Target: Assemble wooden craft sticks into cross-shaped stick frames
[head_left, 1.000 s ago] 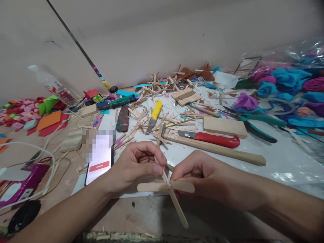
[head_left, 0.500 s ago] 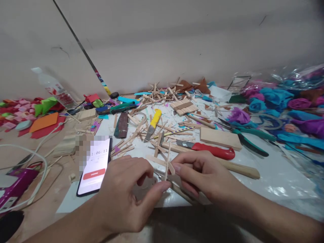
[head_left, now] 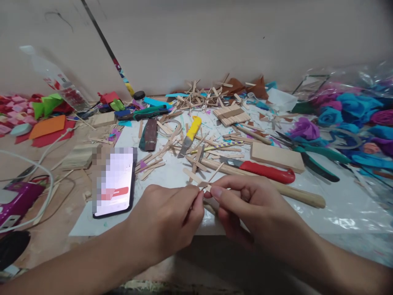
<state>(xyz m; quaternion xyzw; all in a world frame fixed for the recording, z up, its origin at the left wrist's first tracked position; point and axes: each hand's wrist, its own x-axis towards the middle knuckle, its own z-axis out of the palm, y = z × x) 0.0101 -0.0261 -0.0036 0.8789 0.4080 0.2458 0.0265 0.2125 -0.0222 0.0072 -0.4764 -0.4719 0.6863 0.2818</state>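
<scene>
My right hand (head_left: 254,200) is closed, thumb and forefinger pinching the end of a flat wooden craft stick (head_left: 193,177). A thinner wooden stick (head_left: 216,172) crosses it close to the fingertips, and I cannot tell whether the two are joined. My left hand (head_left: 172,217) is closed too, its thumb and forefinger pinched at the lower end of the thin stick, which the fingers mostly hide. Just beyond the hands lie a red-handled knife (head_left: 267,171), a long wooden rod (head_left: 301,197) and a yellow utility knife (head_left: 192,133).
A phone (head_left: 121,180) lies left of my left hand. Behind are a heap of loose sticks (head_left: 199,96), a stick bundle (head_left: 231,116) and a wood block (head_left: 276,156). Green-handled pliers (head_left: 321,166) and colored crepe paper (head_left: 353,108) are to the right, a plastic bottle (head_left: 61,84) far left.
My left thumb and forefinger have come together on the thin stick, whose upper end now tilts right. Both hands sit slightly higher and closer together. The camera view has shifted a little.
</scene>
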